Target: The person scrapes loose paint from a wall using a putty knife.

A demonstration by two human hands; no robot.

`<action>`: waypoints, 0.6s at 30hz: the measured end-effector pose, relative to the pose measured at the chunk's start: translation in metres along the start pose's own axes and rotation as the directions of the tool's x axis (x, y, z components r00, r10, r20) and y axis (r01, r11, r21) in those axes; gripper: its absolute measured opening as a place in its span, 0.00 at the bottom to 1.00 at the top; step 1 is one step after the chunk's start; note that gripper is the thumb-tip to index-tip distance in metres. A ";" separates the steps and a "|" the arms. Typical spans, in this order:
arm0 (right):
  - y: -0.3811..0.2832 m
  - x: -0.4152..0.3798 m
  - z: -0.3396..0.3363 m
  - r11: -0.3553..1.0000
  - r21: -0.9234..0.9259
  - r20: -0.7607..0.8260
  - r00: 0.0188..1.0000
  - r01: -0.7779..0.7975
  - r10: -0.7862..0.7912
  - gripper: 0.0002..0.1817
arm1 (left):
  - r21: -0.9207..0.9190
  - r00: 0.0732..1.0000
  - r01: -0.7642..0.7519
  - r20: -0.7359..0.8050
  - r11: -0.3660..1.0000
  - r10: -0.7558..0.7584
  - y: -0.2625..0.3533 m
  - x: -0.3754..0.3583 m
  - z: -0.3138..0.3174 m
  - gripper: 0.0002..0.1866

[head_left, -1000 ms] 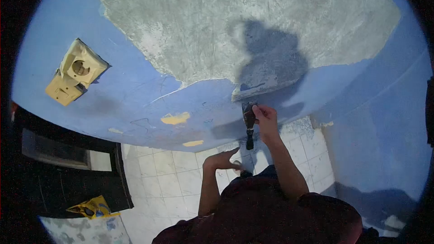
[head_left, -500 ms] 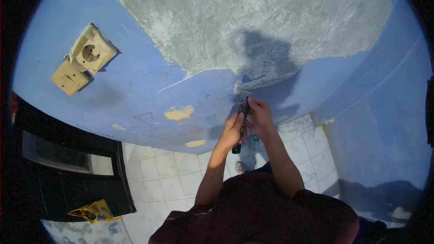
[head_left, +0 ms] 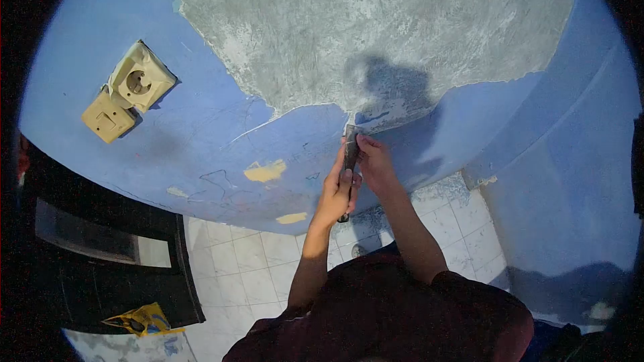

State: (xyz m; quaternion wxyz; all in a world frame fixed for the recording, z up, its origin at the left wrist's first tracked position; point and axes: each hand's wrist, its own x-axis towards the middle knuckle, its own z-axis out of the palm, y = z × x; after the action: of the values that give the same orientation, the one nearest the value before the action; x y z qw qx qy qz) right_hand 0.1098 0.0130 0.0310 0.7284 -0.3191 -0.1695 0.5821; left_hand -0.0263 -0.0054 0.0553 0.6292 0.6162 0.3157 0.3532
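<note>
A dark scraper-like tool (head_left: 350,154) with a black handle stands nearly upright in the picture, its top end against the blue wall (head_left: 295,141) at the lower edge of the bare grey patch (head_left: 389,20). My left hand (head_left: 335,194) is wrapped round its handle. Higher up on the right side, my right hand (head_left: 374,159) grips the tool near its blade with thumb and fingers. The blade's tip touches the wall where the blue paint ends.
A socket (head_left: 139,82) and a light switch (head_left: 107,118) are on the wall at the left. Below are white floor tiles (head_left: 248,261), a dark door or cabinet (head_left: 100,281) and a yellow bag (head_left: 151,318). Another blue wall (head_left: 563,208) stands at the right.
Both hands and the tool have shifted slightly left and up. My left hand's fingers now stretch further along the tool, and the blade is more upright.
</note>
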 end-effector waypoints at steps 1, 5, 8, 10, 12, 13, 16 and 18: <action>0.001 0.000 0.002 0.999 0.037 -0.008 1.000 -0.005 0.005 0.15 | -0.001 1.000 -0.001 -0.001 1.000 0.001 0.003 0.000 0.000 0.27; 0.008 0.011 -0.002 0.999 0.025 0.084 0.996 -0.035 0.033 0.16 | 0.012 0.998 0.052 -0.026 0.999 -0.052 0.009 0.001 -0.001 0.26; -0.002 0.003 0.007 0.993 0.067 0.182 0.979 -0.101 0.087 0.16 | 0.043 0.998 0.027 -0.060 0.999 -0.024 0.001 0.003 0.003 0.25; -0.004 0.002 0.011 0.986 0.102 0.157 0.981 -0.131 0.114 0.16 | 0.049 0.996 -0.007 -0.090 0.999 0.012 -0.002 0.004 0.007 0.24; -0.003 0.004 0.010 0.985 0.100 0.137 0.982 -0.141 0.126 0.16 | 0.021 0.995 0.020 -0.100 1.000 -0.018 0.000 0.004 0.009 0.24; -0.003 0.005 0.011 0.984 0.104 0.112 0.985 -0.142 0.131 0.15 | 0.021 0.994 0.021 -0.108 1.000 -0.019 -0.001 0.005 0.008 0.24; -0.002 0.005 0.016 0.979 0.151 0.050 0.990 -0.138 0.132 0.14 | 0.049 0.994 0.044 -0.102 0.998 -0.039 -0.002 0.006 0.003 0.24; 0.004 0.008 0.015 0.973 0.195 0.042 0.992 -0.125 0.119 0.13 | 0.000 0.996 0.054 -0.067 0.999 -0.053 0.002 0.008 0.001 0.25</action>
State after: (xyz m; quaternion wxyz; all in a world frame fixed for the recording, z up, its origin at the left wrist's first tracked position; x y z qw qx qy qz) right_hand 0.0996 0.0252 0.0389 0.7167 -0.2463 -0.1021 0.6445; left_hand -0.0211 0.0005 0.0572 0.6269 0.5960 0.3533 0.3563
